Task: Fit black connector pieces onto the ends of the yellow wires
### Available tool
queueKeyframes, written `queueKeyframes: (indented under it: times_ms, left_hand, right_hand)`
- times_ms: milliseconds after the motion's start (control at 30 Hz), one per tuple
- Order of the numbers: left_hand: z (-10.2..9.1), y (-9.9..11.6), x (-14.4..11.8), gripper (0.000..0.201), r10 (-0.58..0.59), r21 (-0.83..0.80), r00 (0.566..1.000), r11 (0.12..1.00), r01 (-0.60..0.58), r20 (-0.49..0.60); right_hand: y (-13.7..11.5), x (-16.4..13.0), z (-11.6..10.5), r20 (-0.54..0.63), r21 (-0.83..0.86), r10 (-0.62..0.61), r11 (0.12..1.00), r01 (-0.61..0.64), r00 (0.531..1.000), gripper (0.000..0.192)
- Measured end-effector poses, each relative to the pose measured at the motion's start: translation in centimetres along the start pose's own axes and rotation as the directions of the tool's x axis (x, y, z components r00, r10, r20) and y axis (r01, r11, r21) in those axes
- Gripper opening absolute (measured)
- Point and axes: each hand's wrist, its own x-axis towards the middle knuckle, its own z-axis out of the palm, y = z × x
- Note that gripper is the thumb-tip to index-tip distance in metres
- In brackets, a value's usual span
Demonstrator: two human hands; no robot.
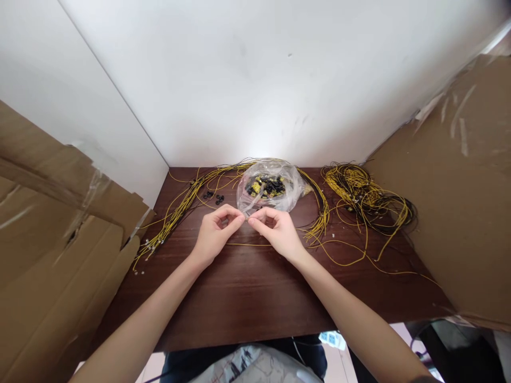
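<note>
My left hand (217, 231) and my right hand (277, 231) meet above the middle of the brown table, thumb and forefinger pinched on each. Something tiny and thin shows between the fingertips, too small to name. A single yellow wire (249, 244) runs below the hands; whether it reaches the fingertips cannot be seen. Just behind the fingers stands a clear plastic bag (293, 197) holding small black and yellow parts (267, 186). Bundled yellow and black wires (179, 213) with small white ends curve from the left around the back of the bag to its right.
A tangled heap of yellow and black wires (351, 189) lies at the right, with loose strands trailing over the table (247, 298). Small black rings (219, 199) sit left of the bag. Cardboard walls (451, 186) flank both sides, and a white wall (255, 80) closes the back.
</note>
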Motion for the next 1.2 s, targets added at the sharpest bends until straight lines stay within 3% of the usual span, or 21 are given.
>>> queueKeyframes:
  times_ms: [267,1200]
  left_hand:
    - [-0.06,-0.36,-0.02,0.012,0.043,0.065,0.998,0.997,-0.045,0.039]
    - [0.12,-0.07,-0.05,0.011,0.016,0.067,1.0,0.998,-0.018,0.022]
  right_hand:
    - [-0.02,-0.05,-0.07,-0.003,-0.008,-0.013,1.0,0.013,1.0,0.015]
    - [-0.03,-0.03,-0.08,0.009,-0.081,-0.025,0.996,0.026,1.0,0.016]
